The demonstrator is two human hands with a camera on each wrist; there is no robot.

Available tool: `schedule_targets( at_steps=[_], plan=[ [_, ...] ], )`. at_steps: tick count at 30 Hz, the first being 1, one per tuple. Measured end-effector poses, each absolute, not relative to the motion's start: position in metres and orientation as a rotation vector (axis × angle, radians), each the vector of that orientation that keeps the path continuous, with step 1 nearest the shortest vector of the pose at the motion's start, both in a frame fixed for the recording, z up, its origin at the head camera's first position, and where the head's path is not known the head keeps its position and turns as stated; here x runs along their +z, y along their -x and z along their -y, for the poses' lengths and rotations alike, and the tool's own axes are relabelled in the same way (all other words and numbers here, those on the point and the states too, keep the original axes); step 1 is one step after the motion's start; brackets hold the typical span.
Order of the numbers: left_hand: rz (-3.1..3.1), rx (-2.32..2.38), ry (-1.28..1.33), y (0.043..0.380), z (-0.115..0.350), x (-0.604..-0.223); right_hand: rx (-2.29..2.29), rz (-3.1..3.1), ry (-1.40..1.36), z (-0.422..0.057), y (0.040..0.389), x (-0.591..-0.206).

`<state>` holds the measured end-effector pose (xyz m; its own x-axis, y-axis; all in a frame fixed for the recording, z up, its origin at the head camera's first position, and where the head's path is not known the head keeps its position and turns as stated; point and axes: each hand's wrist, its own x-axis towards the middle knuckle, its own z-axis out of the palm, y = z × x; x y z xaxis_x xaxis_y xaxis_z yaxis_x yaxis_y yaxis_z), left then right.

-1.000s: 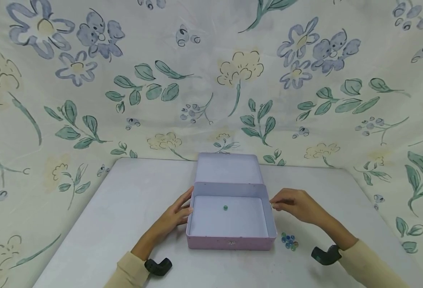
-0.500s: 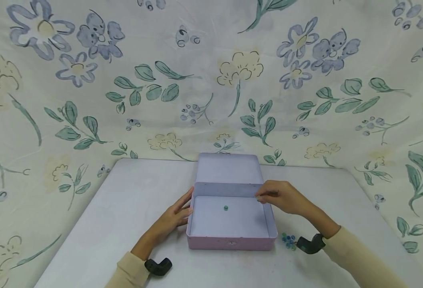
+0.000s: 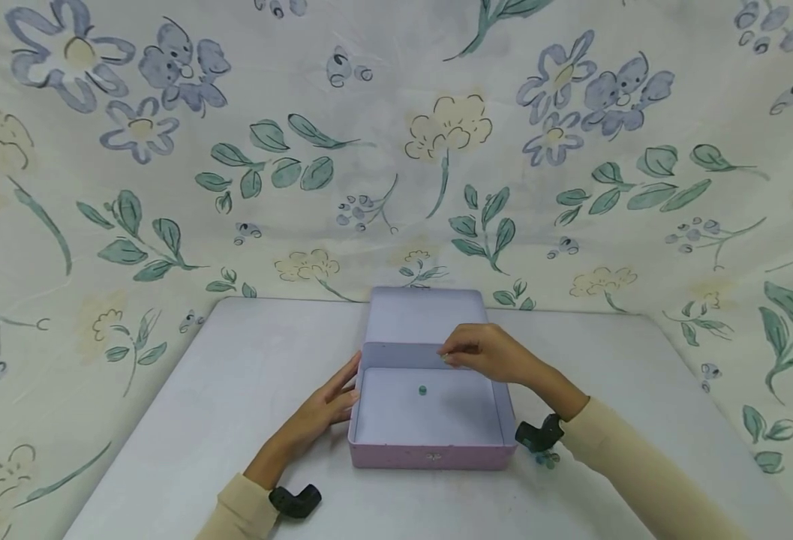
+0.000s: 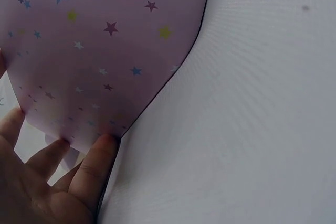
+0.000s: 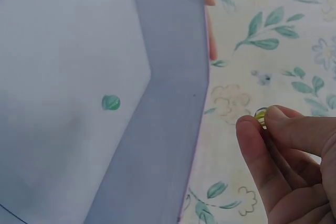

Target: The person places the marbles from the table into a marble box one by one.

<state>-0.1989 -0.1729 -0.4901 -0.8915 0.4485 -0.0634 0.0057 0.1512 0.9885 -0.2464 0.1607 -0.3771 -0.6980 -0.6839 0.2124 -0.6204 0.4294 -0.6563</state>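
An open box (image 3: pixel 430 457), pink outside and pale lilac inside, stands mid-table with its lid (image 3: pixel 428 315) folded back. One green marble (image 3: pixel 422 390) lies on its floor, seen larger in the right wrist view. My right hand (image 3: pixel 491 351) is over the back part of the box, thumb and fingertip pinching a clear marble with yellow in it (image 5: pixel 261 116). My left hand (image 3: pixel 316 409) rests with spread fingers against the box's left outer side, where the left wrist view shows the fingertips touching the star-printed wall (image 4: pixel 110 51).
Several blue and green marbles (image 3: pixel 548 459) lie on the white table (image 3: pixel 268 360) by the box's front right corner, partly hidden under the black right wrist device (image 3: pixel 539 433). A flower-printed cloth (image 3: pixel 382 150) hangs behind the table.
My right hand has moved left from beside the box's right wall to over its inside, carrying the marble. The left hand keeps its place on the box.
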Motion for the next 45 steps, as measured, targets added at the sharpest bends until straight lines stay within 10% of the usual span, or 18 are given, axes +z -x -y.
schedule_targets(
  at_steps=[45],
  plan=[
    [-2.103, 1.798, -0.438, 0.197, 0.173, -0.487, -0.873, -2.55, 1.18, -0.107, 0.27, -0.437]
  ],
)
